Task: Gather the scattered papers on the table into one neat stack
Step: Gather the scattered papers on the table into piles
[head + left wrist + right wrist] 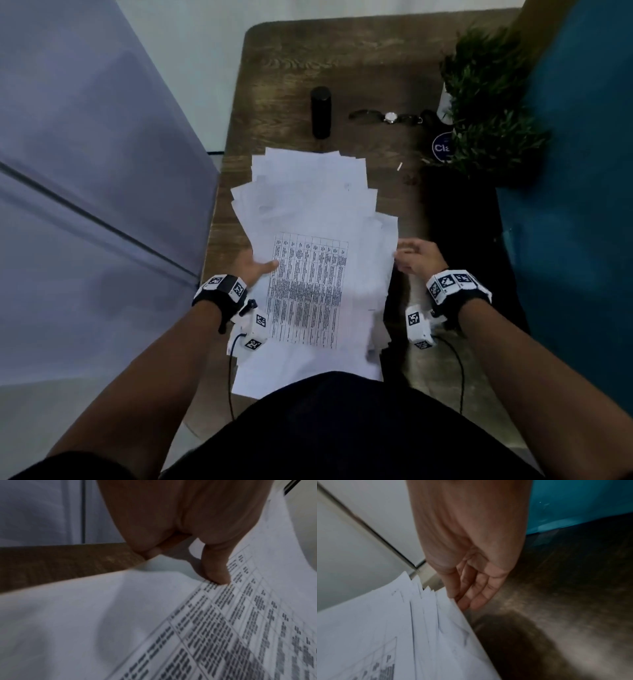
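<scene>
A loose, fanned pile of white papers [308,205] lies along the wooden table [342,65], its near end lifted toward my body. The top sheet [308,291] carries a printed table. My left hand [257,267] grips the pile's left edge, thumb [216,572] pressed on the printed sheet [223,628] and the fingers tucked beneath. My right hand [414,258] is at the pile's right edge. In the right wrist view its fingers [476,595] hang nearly straight beside the staggered paper edges [428,601], the thumb tip touching the edge; it holds nothing.
Beyond the papers stand a black cylinder [321,111], a wristwatch [390,117], a potted green plant [486,109] and a round blue label [442,147]. A teal panel [582,171] borders the right side and a grey wall panel [85,171] the left.
</scene>
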The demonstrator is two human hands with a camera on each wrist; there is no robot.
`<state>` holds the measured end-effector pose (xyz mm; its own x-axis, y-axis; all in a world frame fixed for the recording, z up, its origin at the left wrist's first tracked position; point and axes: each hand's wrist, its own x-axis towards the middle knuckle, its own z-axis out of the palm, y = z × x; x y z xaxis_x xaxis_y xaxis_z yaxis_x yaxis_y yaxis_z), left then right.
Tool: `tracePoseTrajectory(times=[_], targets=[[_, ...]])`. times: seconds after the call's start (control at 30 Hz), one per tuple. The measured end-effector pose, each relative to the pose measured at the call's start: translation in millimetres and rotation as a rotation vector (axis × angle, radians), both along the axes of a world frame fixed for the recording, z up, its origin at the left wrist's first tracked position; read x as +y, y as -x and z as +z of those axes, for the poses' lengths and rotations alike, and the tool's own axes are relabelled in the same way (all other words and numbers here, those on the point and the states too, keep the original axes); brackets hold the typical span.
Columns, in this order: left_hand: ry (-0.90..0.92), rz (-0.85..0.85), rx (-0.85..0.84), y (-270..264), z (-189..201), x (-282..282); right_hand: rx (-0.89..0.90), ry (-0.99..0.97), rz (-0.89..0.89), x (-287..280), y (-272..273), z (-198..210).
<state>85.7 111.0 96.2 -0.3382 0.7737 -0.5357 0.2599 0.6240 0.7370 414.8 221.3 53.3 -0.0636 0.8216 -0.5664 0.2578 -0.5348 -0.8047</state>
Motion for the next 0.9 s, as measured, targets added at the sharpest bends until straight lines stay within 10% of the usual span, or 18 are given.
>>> tracePoseTrajectory(times=[0.27, 0.5, 0.9], targets=[[0.169, -0.195, -0.239, -1, -9, -18, 0.112, 0.091, -0.186, -25, -6, -37], [0.161, -0.047, -0.229, 5, -34, 7, -0.200, 0.120, 0.020, 7, 7, -70], [0.241, -0.121, -0.382, 11, -54, 24, -0.051, 0.012, 0.029, 26, 41, -92]])
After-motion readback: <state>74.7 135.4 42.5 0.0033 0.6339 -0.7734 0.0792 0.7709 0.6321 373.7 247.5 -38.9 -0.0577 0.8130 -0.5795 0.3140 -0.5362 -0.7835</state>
